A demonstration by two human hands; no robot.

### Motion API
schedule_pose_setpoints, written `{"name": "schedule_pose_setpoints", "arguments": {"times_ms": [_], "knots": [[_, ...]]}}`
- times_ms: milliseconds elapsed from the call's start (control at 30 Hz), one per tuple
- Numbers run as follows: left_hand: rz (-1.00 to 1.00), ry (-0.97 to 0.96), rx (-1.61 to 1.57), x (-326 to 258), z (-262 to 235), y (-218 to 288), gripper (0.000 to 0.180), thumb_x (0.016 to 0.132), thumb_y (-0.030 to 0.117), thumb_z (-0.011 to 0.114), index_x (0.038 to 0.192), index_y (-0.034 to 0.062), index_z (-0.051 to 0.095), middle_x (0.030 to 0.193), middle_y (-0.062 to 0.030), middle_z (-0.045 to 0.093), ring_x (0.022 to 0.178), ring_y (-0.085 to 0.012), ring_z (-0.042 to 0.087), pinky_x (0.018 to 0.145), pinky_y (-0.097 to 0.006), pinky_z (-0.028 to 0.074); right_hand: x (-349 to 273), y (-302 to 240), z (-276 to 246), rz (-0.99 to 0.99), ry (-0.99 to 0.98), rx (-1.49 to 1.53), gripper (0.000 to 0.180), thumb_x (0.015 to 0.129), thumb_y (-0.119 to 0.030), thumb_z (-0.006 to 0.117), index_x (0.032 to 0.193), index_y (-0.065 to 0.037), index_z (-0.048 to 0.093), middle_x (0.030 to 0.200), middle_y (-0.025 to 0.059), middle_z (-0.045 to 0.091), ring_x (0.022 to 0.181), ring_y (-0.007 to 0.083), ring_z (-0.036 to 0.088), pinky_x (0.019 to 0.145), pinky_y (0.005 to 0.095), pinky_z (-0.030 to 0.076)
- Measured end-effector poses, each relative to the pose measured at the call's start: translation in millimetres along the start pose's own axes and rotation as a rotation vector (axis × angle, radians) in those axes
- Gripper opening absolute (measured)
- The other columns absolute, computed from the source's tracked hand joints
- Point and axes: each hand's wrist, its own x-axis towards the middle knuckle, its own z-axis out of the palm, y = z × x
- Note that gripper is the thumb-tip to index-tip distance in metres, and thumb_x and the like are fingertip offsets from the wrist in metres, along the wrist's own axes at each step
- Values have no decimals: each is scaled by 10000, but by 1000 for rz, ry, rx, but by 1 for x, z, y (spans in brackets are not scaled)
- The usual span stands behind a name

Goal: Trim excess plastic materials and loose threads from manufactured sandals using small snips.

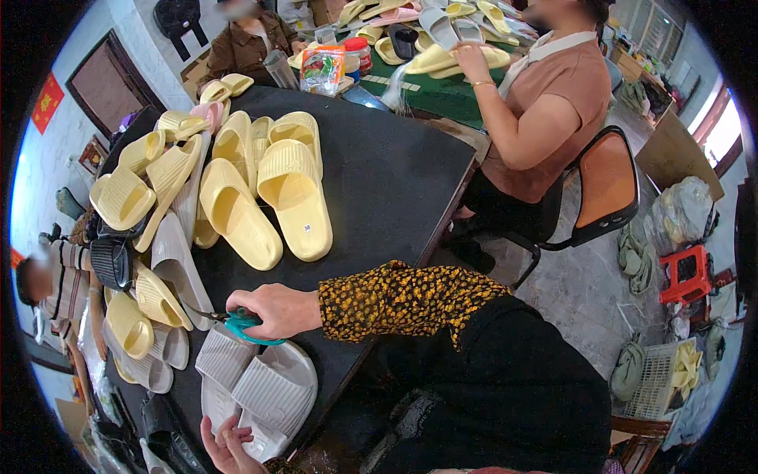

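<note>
My right hand (275, 310) is closed around teal-handled scissors (251, 329), whose dark blades point left. Just below them lies a pair of grey ribbed slippers (278, 389), side by side on the black table. Next to the toe of that pair, my left hand (230, 449) has its fingers apart and nothing in them; whether it touches the slippers I cannot tell. Farther up the table is a pair of yellow slippers (296, 201), one with a small white sticker. Left of my right hand, a single grey slipper (180, 259) leans against the pile.
Yellow, grey and black slippers (130, 197) are heaped along the table's left side. Across the black table (379, 170), one person (545, 110) handles a yellow slipper; another sits at the far left. An orange-backed chair (606, 186) and red stool (685, 275) stand at right.
</note>
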Motion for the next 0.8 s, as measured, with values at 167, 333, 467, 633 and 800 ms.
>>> {"name": "schedule_pose_setpoints", "arguments": {"times_ms": [167, 333, 467, 633, 800], "knots": [[1, 199, -68, -23, -14, -25, 423, 940, 137, 551, 1286, -73, 432, 893, -185, 681, 676, -185, 619, 624, -294, 501, 2, -1, -1, 37, -41, -1, 425, 788, -239, 662, 1120, -10, 525, 873, 227, 650, 823, 378, 642, 715, 436, 501], [-155, 420, -164, -43, -29, -38, 285, 933, 166, 583, 1138, -31, 582, 884, -145, 685, 676, -161, 610, 618, -279, 492, 8, 0, -3, 7, -25, -13, 376, 808, -202, 660, 1106, -22, 517, 847, 192, 653, 772, 338, 654, 669, 400, 503], [-225, 502, -203, -59, -40, -35, 268, 938, 137, 571, 1144, -34, 573, 903, -129, 681, 683, -156, 599, 628, -282, 490, 15, -4, 1, 41, -55, -20, 388, 796, -219, 666, 1109, -35, 529, 856, 210, 650, 796, 362, 650, 677, 426, 502], [-181, 455, -203, -65, -49, -53, 256, 941, 96, 563, 1166, -26, 567, 963, -122, 669, 735, -144, 595, 659, -271, 493, 21, 10, 7, 11, -69, -8, 418, 821, -113, 681, 1186, -19, 498, 939, 116, 652, 829, 131, 636, 741, 294, 507], [-181, 479, -178, -77, -47, -68, 239, 931, 66, 541, 1150, -29, 548, 868, -50, 618, 683, -67, 522, 581, -197, 405, 8, -1, 2, 18, -28, -3, 362, 815, -113, 669, 1133, -5, 536, 886, 137, 667, 805, 195, 663, 715, 319, 518]]}}
